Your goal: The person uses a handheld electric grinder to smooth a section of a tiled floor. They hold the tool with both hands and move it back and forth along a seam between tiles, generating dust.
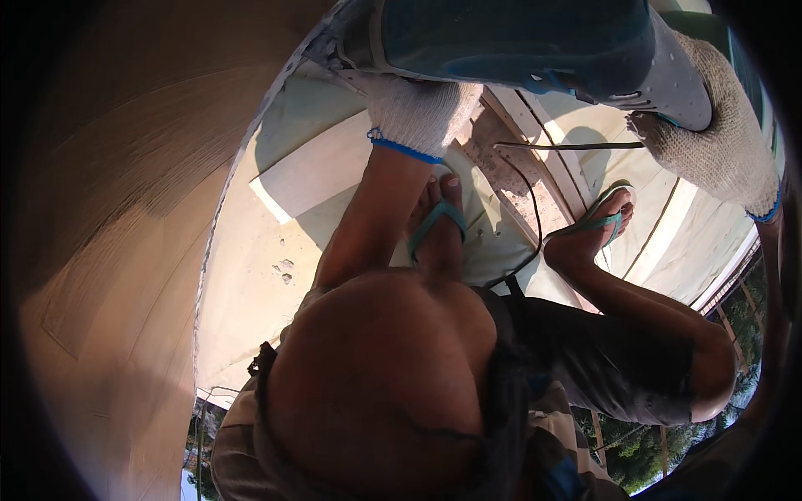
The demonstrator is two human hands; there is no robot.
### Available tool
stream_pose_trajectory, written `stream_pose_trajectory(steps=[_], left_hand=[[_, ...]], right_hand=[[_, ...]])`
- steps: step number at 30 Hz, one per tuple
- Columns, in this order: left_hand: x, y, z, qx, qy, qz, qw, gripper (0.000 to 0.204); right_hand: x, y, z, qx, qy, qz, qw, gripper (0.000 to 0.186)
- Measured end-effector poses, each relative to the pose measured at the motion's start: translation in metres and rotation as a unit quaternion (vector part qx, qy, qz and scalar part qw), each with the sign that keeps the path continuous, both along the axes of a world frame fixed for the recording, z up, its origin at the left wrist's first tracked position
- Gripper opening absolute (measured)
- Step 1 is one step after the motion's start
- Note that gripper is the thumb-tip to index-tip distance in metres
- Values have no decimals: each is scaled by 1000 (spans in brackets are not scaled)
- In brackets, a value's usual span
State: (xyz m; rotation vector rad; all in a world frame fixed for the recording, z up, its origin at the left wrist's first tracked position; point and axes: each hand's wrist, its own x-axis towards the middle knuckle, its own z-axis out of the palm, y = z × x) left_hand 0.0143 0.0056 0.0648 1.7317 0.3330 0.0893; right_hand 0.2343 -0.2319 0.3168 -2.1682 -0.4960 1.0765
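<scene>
A large teal-and-grey power tool (518,42) fills the top of the view, close to me; its exact kind is not clear. My left hand (422,108), in a white knitted glove with a blue cuff, grips it from beneath near its grey left end. Those fingers are mostly hidden behind the tool body. At the other end, my right hand (706,134), gloved the same way, is wrapped round the rounded grey handle. The tool's left end is near the edge of a broad, curved wooden surface (134,209).
A dark cable (535,209) loops past my feet. My feet, in green flip-flops (439,224), stand on pale sheeting beside wooden strips (543,159). A flat board (309,167) lies left of them. Small debris (286,271) is scattered nearby. Greenery (626,455) shows beyond the edge.
</scene>
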Motion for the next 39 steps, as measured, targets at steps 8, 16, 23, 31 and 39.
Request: stream_pose_trajectory(steps=[8,16,23,31,39], left_hand=[[13,9,-10,44,-10,-24,999,39],[17,14,-11,68,-10,-32,997,41],[5,22,-1,90,-5,-23,996,43],[-37,50,35,176,13,18,984,46],[-38,22,54,226,-16,15,974,48]], right_hand=[[-1,0,6,-4,-5,-2,1000,59],[-22,3,-3,-19,2,20,1000,60],[-46,-16,-12,-26,3,38,999,61],[-69,-41,-23,-10,-6,58,998,62],[-85,-61,-18,-12,-22,57,998,63]])
